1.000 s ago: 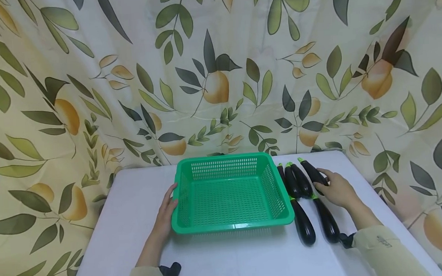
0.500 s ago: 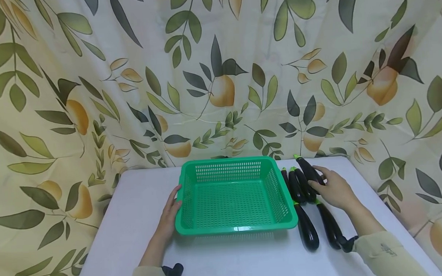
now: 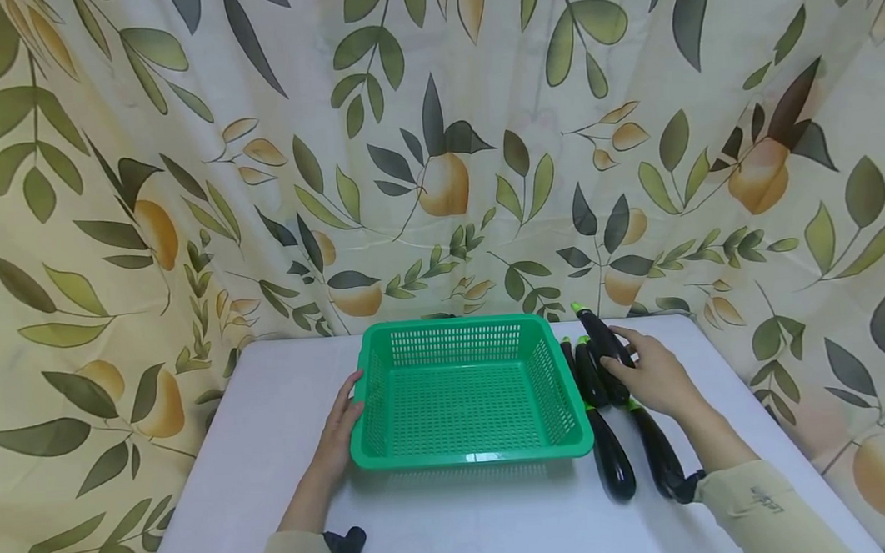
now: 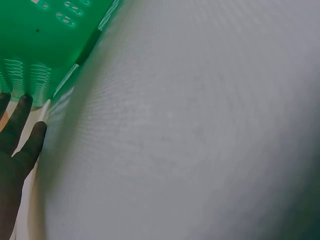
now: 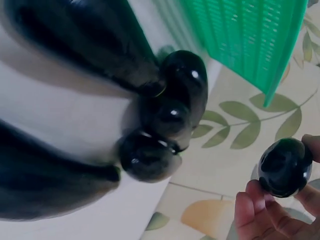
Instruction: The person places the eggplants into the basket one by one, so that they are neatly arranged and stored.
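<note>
A green plastic basket [image 3: 473, 458] with perforated walls sits on the table, nothing inside it. My left hand [image 3: 338, 432] rests against its left side, and the left wrist view shows spread, fairly straight fingers [image 4: 31, 145] at the basket wall [image 4: 60, 42]. To the right of the basket, my right hand [image 3: 656, 375] holds a dark purple eggplant [image 3: 600, 330] between thumb and fingers, its green stem end pointing away and to the left. In the right wrist view this eggplant [image 5: 285, 167] shows end-on, raised apart from the others.
Several more eggplants lie along the basket's right side, including a front one [image 3: 612, 460] and one beside my right wrist [image 3: 656, 449]. A white cloth covers the table [image 3: 441, 527]. Behind it hangs a leaf-and-fruit patterned curtain [image 3: 441, 251].
The eggplant in my right hand has come up and moved left toward the basket, over the other eggplants. My left hand stays at the basket's side. The head view has shifted slightly.
</note>
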Tool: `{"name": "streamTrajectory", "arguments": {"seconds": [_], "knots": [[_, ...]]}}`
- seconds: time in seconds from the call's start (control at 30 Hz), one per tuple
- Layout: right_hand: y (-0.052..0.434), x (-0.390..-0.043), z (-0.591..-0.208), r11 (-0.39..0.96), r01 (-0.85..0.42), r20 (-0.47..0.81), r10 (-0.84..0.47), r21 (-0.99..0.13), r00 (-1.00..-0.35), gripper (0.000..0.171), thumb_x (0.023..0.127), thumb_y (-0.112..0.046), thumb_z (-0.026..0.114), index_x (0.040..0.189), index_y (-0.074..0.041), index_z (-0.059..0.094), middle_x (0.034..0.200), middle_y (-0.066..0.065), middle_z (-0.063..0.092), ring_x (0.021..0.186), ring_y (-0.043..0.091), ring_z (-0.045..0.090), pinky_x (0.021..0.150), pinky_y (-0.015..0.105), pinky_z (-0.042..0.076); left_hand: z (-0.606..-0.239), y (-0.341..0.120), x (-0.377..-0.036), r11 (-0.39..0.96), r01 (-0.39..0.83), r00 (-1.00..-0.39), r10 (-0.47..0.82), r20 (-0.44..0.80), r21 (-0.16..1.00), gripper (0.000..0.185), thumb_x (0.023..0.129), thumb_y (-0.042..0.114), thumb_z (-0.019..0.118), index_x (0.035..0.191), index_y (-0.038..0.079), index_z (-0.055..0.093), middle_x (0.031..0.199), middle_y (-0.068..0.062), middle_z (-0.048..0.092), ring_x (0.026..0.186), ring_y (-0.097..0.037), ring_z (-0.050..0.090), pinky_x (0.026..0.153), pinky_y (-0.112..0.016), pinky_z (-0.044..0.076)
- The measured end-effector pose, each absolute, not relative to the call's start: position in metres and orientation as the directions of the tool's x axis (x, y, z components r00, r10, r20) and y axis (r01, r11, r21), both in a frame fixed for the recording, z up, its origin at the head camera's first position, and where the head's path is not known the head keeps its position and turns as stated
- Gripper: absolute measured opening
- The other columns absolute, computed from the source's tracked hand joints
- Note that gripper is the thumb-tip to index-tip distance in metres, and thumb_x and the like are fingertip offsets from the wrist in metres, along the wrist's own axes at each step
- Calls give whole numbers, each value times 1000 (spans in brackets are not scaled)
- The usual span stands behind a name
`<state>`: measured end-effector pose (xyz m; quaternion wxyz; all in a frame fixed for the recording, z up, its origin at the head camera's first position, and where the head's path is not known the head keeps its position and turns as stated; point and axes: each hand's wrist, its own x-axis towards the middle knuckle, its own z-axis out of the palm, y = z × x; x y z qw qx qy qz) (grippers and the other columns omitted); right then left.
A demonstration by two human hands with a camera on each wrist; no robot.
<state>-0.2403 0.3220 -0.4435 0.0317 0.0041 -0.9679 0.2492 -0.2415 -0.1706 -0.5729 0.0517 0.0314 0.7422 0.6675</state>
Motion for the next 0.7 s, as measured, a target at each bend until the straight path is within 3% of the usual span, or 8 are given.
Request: {"name": "streamTrajectory", "arguments": {"seconds": [0.13,0.37,0.7], "knots": [[314,-239,-439,870,-35,71,0,-492,-997,68,103,-33,62,157,0,38,123,33,58,99,41,61,65,37,53,-576,-171,-242,94,-17,-992,121,-28,995,48,110,47,36,157,54,28,167,-7,33,151,-32,32,122,-68,16],[301,-237,-434,870,-66,95,-22,-488,-995,66,103,-34,62,157,-4,39,124,28,59,101,38,61,66,36,52,-574,-170,-241,86,-22,-992,121,-33,996,48,110,48,35,157,54,28,172,-5,26,160,-35,18,123,-73,7],[272,-233,-431,832,-148,131,-91,-535,-987,65,104,-32,63,157,-4,40,109,20,60,87,27,55,62,33,44,-572,-169,-240,104,-19,-993,113,-30,994,49,110,48,34,158,52,27,170,-7,30,156,-35,26,123,-72,12]]}}
